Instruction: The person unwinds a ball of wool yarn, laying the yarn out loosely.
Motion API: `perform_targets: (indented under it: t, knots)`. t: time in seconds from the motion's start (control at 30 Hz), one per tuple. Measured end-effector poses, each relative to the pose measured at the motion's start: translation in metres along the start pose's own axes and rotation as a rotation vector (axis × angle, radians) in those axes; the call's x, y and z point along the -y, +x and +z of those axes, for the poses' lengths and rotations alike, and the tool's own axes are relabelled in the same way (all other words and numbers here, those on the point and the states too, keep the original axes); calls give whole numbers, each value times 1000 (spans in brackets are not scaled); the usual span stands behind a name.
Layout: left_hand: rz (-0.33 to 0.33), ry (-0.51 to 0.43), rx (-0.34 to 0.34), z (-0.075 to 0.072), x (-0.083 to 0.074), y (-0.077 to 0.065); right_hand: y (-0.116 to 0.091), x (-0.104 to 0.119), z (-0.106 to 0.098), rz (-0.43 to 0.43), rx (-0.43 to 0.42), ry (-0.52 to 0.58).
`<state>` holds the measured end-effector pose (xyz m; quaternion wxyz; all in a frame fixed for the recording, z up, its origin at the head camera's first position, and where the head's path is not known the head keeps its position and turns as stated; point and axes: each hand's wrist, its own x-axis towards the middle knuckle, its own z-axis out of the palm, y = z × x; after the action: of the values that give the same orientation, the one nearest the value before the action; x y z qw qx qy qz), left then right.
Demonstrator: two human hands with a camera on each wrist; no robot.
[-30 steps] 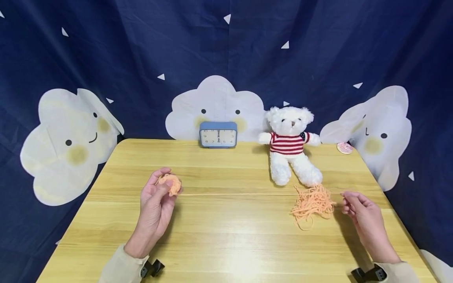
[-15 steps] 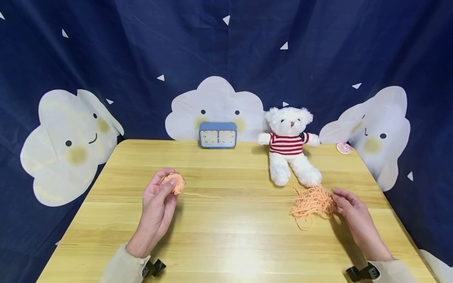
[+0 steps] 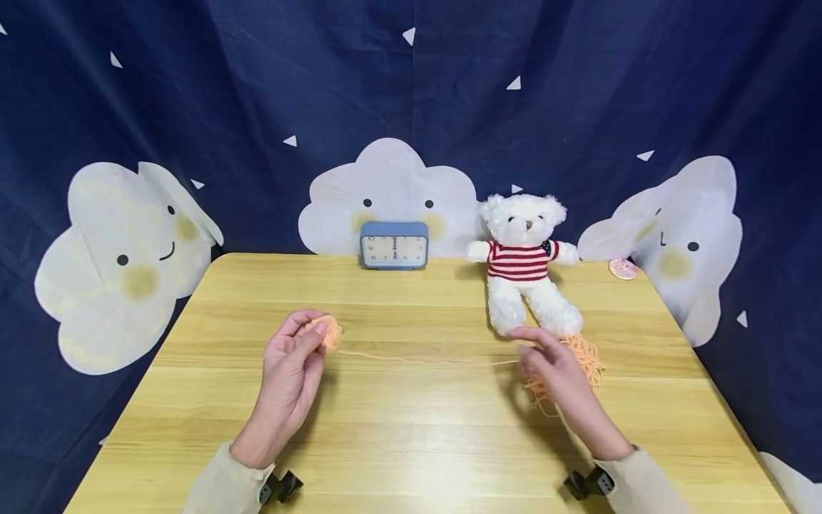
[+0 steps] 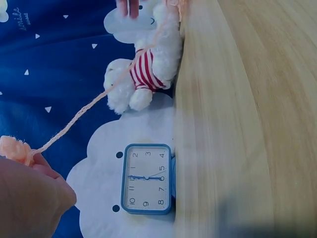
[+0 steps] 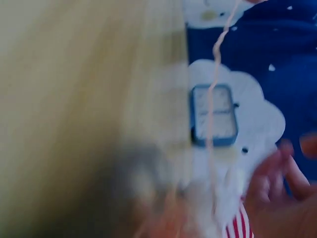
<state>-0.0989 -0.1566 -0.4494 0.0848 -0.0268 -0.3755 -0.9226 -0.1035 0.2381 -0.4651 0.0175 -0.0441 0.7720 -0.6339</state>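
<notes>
On the left side in the head view, my left hand (image 3: 292, 368) holds a small ball of peach yarn (image 3: 329, 331) between thumb and fingers. A yarn strand (image 3: 411, 358) runs from the ball toward the right, drooping slightly; it also shows as a pale line in the left wrist view (image 4: 74, 119). My right hand (image 3: 555, 371) hovers over the loose yarn pile (image 3: 583, 357) and partly hides it. Its fingers are loosely extended with a gap from the thumb, and the blurred right wrist view shows no yarn gripped in them.
Behind the pile sits a white teddy bear (image 3: 523, 260) in a striped sweater. A blue clock (image 3: 394, 245) stands at the table's back edge, near the dark curtain (image 3: 411, 86). A pink round disc (image 3: 623, 269) lies at the back right corner.
My right hand has moved left from beyond the pile's right side to over it, its pinch on the strand gone. The strand went from taut to slack. My left hand shifted slightly right.
</notes>
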Motion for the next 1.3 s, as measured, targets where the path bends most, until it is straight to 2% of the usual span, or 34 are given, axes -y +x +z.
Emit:
perform_targets:
  t: [0.1, 0.2, 0.33, 0.4, 0.53, 0.67, 0.8, 0.9, 1.13, 1.3]
  knots:
    - [-4, 2, -1, 1, 1, 0, 14, 3, 22, 21, 229, 38]
    - [-9, -3, -5, 2, 1, 0, 24, 4, 45, 41, 400, 82]
    - [-26, 8, -7, 3, 2, 0, 28, 4, 69, 69, 568, 120]
    - [-38, 13, -8, 3, 2, 0, 27, 5, 75, 80, 609, 127]
    - [-44, 19, -10, 2, 1, 0, 22, 9, 73, 27, 606, 93]
    - [-42, 26, -7, -1, 0, 0, 17, 13, 54, -88, 549, 39]
    - [-31, 18, 0, -3, 0, 1, 11, 18, 35, -157, 499, 47]
    - [-40, 33, 15, -4, 0, 1, 5, 24, 24, -178, 466, 56]
    - [-132, 40, 102, -5, 0, 0, -4, 34, 14, -222, 378, 88]
    - [-134, 21, 123, -6, -1, 0, -5, 37, 9, -251, 320, 79]
